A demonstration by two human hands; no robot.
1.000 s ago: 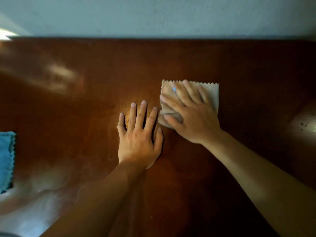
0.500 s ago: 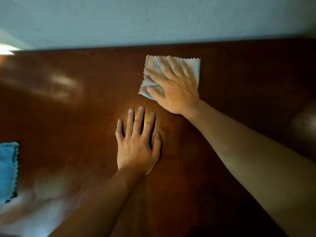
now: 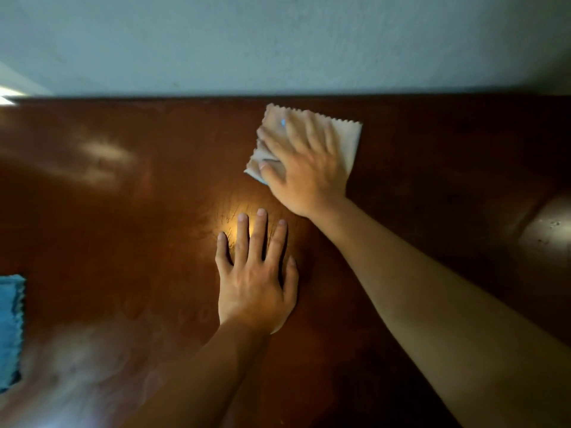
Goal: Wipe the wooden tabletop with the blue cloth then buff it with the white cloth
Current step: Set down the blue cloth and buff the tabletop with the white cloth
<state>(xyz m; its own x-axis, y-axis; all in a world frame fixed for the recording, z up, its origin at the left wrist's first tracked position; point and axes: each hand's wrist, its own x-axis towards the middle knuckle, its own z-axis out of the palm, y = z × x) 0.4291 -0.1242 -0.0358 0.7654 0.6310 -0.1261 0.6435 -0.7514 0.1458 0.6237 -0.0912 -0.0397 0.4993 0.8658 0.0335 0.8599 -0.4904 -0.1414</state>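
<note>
Buffing stage, judged from layout: blue cloth (image 3: 10,332) set aside at left edge of wooden tabletop (image 3: 123,227), untouched, half out of view; white cloth (image 3: 350,140) in use near far edge, close to wall (image 3: 278,41)

Right hand (image 3: 306,168) laid flat on white cloth, fingers (image 3: 296,131) straight and slightly spread, pressing down rather than gripping. Thumb on near-left corner of cloth, where fabric bunches up; probably pins the fold so cloth travels with the palm. Right strip of cloth, zigzag hem, showing beyond the hand. Motion blur on fingertips, so exact contact of each tip not resolved

Left hand (image 3: 256,285) flat on bare wood, just nearer than the cloth, fingers straight and apart, holding nothing. Likely a brace for body weight during the long reach to the far edge

Bright warm reflection on wood just beyond left fingertips; fine scratches visible in it. Pale hazy patches near left front corner, possibly glare, possibly unbuffed residue: cannot tell

Remaining, as judged: coverage of left and near areas
</note>
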